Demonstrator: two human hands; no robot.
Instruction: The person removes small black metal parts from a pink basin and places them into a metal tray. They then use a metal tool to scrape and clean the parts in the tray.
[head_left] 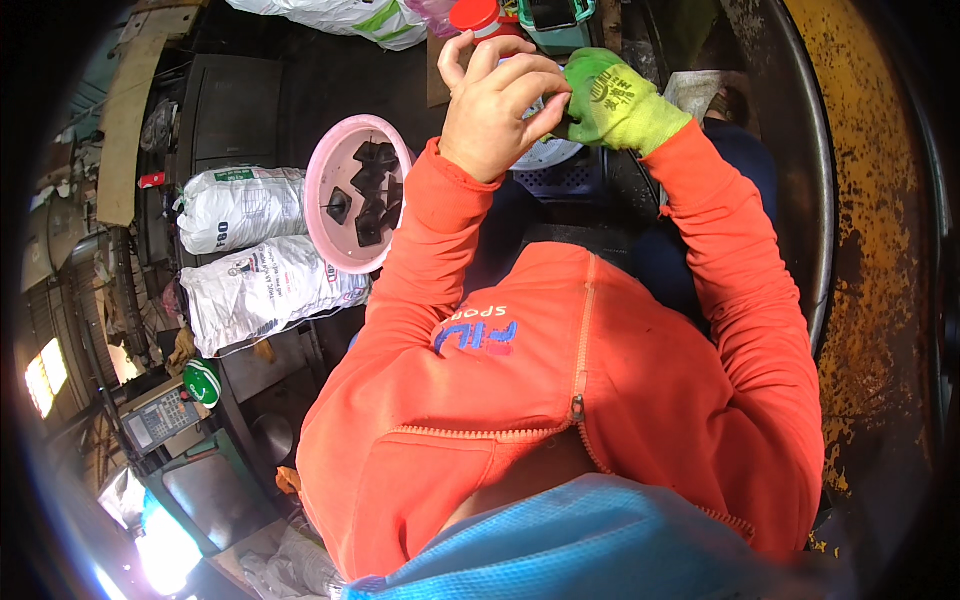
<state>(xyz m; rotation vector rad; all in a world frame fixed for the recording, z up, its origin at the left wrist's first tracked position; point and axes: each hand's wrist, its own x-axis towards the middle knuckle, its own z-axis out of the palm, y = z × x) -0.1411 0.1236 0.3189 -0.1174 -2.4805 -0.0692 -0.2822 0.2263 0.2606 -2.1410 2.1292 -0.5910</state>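
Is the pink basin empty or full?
Partly filled: several dark, angular pieces lie inside the pink basin, and bare pink bottom shows around them.

Right side: 1 yellow metal panel, finish worn through to dark, rust-coloured patches, adjoining 1 curved dark metal rim. Upper middle: dark floor, in shade. Left side: 1 dark cabinet-like unit beside 1 long tan board. Lower left: 1 control panel with keys. Lighting: strong light shows at bright openings along the left edge.
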